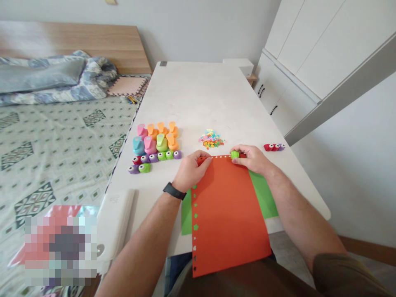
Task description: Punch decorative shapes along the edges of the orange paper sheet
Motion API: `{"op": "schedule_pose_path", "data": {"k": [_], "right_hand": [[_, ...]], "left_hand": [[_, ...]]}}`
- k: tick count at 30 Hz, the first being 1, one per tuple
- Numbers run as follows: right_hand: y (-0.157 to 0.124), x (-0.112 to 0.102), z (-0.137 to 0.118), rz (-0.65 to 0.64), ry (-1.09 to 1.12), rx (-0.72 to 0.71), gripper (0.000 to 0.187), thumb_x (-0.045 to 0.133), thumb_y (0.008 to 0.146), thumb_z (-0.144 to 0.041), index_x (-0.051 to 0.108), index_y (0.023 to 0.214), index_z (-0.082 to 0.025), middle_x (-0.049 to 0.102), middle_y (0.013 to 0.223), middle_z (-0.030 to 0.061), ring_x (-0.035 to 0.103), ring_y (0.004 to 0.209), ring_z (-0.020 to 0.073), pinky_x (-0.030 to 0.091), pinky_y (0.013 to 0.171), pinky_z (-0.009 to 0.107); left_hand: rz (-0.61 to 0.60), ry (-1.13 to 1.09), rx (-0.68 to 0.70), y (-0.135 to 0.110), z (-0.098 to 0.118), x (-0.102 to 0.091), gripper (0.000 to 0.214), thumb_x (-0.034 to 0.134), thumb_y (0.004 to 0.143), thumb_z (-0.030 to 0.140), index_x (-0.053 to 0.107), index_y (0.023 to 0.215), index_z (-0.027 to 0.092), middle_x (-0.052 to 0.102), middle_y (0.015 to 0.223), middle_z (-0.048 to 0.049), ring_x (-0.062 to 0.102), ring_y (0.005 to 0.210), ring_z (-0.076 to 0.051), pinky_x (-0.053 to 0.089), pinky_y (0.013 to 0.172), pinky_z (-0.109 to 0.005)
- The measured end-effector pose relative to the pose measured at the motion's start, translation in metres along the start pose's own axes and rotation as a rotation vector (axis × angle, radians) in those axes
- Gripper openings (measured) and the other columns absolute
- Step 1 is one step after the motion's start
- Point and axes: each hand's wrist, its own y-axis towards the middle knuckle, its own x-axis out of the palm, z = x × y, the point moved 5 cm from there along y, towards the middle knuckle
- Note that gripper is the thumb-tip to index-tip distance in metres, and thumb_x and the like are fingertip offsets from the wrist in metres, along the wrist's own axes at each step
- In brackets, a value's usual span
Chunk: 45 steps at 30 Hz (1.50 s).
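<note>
An orange sheet of paper (230, 206) lies in front of me, its near end reaching past the table edge. Small shaped holes run down its left side and along its far edge. My left hand (193, 167) pinches the far left corner of the sheet. On the far edge, toward the right, my right hand (249, 159) grips a small green craft punch (235, 155) between thumb and fingers. Beneath the orange sheet is a green sheet (264, 196), showing on both sides. A pile of colourful paper cutouts (211, 139) sits just beyond the paper.
Larger lever punches (150, 145) and several small punches (153, 157) stand in rows at left. More small punches (274, 147) are at right. A long white case (116, 222) lies on the table's left edge. A bed (62, 165) adjoins the white table (201, 95).
</note>
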Motion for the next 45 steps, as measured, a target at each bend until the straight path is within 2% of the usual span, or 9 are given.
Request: {"op": "schedule_pose_path", "data": {"k": [6, 9, 13, 18, 24, 29, 37, 45], "right_hand": [[-0.004, -0.002, -0.006, 0.009, 0.044, -0.022, 0.032, 0.075, 0.083, -0.033, 0.072, 0.112, -0.022, 0.074, 0.099, 0.0040, 0.067, 0.092, 0.0226, 0.049, 0.090, 0.036], [-0.003, -0.004, -0.003, 0.055, 0.079, -0.009, 0.033, 0.075, 0.085, -0.036, 0.071, 0.114, -0.021, 0.073, 0.096, 0.0036, 0.066, 0.087, 0.0211, 0.049, 0.086, 0.035], [0.000, -0.007, 0.007, 0.161, 0.300, 0.019, 0.036, 0.075, 0.086, -0.043, 0.070, 0.114, -0.023, 0.073, 0.098, 0.0041, 0.067, 0.091, 0.0218, 0.050, 0.088, 0.036], [0.001, -0.006, 0.008, 0.200, 0.504, 0.050, 0.037, 0.076, 0.085, -0.049, 0.070, 0.111, -0.023, 0.076, 0.096, 0.0049, 0.069, 0.097, 0.0225, 0.050, 0.095, 0.037], [-0.001, -0.008, 0.000, 0.228, 0.516, 0.084, 0.033, 0.070, 0.090, -0.053, 0.071, 0.101, -0.023, 0.077, 0.092, 0.0049, 0.069, 0.093, 0.0209, 0.050, 0.091, 0.035], [-0.001, -0.008, -0.002, 0.250, 0.505, 0.070, 0.038, 0.065, 0.091, -0.060, 0.072, 0.096, -0.022, 0.077, 0.091, 0.0049, 0.071, 0.090, 0.0213, 0.051, 0.088, 0.035], [-0.001, -0.007, -0.004, 0.248, 0.452, 0.081, 0.049, 0.058, 0.091, -0.069, 0.070, 0.099, -0.022, 0.078, 0.096, 0.0079, 0.071, 0.094, 0.0237, 0.052, 0.091, 0.038], [0.004, -0.007, -0.008, 0.236, 0.382, 0.093, 0.044, 0.062, 0.090, -0.064, 0.070, 0.102, -0.022, 0.077, 0.100, 0.0070, 0.067, 0.096, 0.0207, 0.049, 0.091, 0.036]], "left_hand": [[-0.008, -0.002, -0.002, 0.000, -0.001, 0.000, 0.023, 0.060, 0.094, 0.038, 0.072, 0.097, 0.019, 0.076, 0.089, -0.0021, 0.065, 0.075, -0.016, 0.050, 0.075, -0.028], [-0.012, -0.004, -0.005, 0.001, -0.001, 0.001, 0.023, 0.061, 0.094, 0.039, 0.072, 0.097, 0.019, 0.076, 0.088, -0.0016, 0.065, 0.075, -0.016, 0.050, 0.075, -0.028], [-0.012, -0.002, -0.004, 0.001, -0.003, 0.001, 0.023, 0.060, 0.094, 0.039, 0.071, 0.097, 0.019, 0.076, 0.087, -0.0017, 0.066, 0.076, -0.016, 0.049, 0.073, -0.028], [-0.012, -0.010, 0.005, 0.000, -0.005, 0.002, 0.023, 0.060, 0.094, 0.040, 0.071, 0.097, 0.019, 0.076, 0.089, -0.0020, 0.066, 0.077, -0.017, 0.049, 0.072, -0.028], [-0.017, -0.010, -0.002, 0.001, -0.005, 0.003, 0.024, 0.059, 0.094, 0.041, 0.070, 0.098, 0.020, 0.076, 0.090, -0.0023, 0.066, 0.077, -0.017, 0.049, 0.070, -0.027], [-0.022, -0.020, 0.001, 0.001, -0.006, 0.004, 0.024, 0.058, 0.094, 0.042, 0.070, 0.097, 0.020, 0.076, 0.088, -0.0023, 0.067, 0.078, -0.017, 0.049, 0.069, -0.027], [-0.029, -0.013, 0.010, 0.000, -0.004, 0.003, 0.025, 0.057, 0.094, 0.041, 0.070, 0.098, 0.020, 0.076, 0.089, -0.0025, 0.067, 0.078, -0.018, 0.050, 0.070, -0.028], [-0.026, 0.001, 0.049, -0.002, -0.001, 0.001, 0.023, 0.056, 0.094, 0.037, 0.072, 0.095, 0.020, 0.076, 0.089, -0.0025, 0.068, 0.081, -0.018, 0.049, 0.075, -0.030]]}}
